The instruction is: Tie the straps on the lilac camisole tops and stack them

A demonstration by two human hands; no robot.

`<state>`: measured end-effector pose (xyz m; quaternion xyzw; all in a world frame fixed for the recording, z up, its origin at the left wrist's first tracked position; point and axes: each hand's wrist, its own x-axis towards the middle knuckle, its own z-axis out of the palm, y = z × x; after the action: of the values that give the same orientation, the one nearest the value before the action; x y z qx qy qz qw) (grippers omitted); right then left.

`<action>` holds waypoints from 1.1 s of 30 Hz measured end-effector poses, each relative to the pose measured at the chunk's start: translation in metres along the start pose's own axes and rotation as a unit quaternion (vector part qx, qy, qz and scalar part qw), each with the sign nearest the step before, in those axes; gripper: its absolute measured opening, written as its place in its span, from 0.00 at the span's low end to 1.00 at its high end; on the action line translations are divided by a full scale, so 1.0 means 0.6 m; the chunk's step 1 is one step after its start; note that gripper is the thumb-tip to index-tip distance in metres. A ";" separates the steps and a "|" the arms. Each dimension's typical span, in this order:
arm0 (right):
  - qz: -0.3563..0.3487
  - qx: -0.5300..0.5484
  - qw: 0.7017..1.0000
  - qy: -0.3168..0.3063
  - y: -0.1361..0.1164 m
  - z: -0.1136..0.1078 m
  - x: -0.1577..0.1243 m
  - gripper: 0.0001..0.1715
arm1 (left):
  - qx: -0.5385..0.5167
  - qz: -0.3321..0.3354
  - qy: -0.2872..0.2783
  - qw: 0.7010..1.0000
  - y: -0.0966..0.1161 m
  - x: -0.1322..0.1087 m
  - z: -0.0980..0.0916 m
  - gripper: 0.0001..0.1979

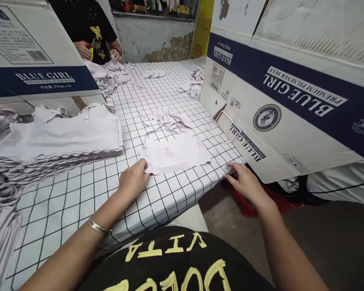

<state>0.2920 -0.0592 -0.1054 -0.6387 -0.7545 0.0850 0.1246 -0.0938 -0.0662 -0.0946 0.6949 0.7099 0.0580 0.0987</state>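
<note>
A pale pink strappy garment, like a camisole (176, 153), lies on the grid-patterned table, its body spread flat and its upper part with the straps crumpled beyond. My left hand (134, 178) pinches its near left corner between thumb and fingers. To the right of the garment, apart from it, my right hand (244, 180) is over the table's edge with thumb and fingers apart, holding nothing. On the left lies a neat stack of similar pale garments (63, 137) with wavy layered hems.
Large Blue Girl beer cartons stand at the left (39, 48) and the right (285, 89). Across the table (130, 109), a person in black (81, 24) holds red-and-yellow-handled scissors (91, 50) near a heap of pale fabric (109, 74). A red plastic item (245, 206) sits below the right edge.
</note>
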 end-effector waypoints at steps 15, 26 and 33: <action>0.034 0.303 0.952 0.011 -0.057 -0.041 0.170 0.11 | -0.043 0.000 0.057 0.997 -0.038 0.041 -0.069 0.09; 0.013 0.300 0.952 0.053 -0.156 -0.340 0.366 0.17 | -0.163 0.042 0.126 0.978 0.016 0.204 -0.408 0.29; -0.014 0.293 0.948 -0.123 -0.072 -0.143 0.240 0.07 | -0.083 -0.009 0.023 0.996 -0.005 0.030 -0.159 0.06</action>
<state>0.2551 0.0724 0.0006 -0.5484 -0.7146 0.3782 0.2134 -0.1181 -0.0431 -0.0031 0.6764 0.7109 0.1324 0.1401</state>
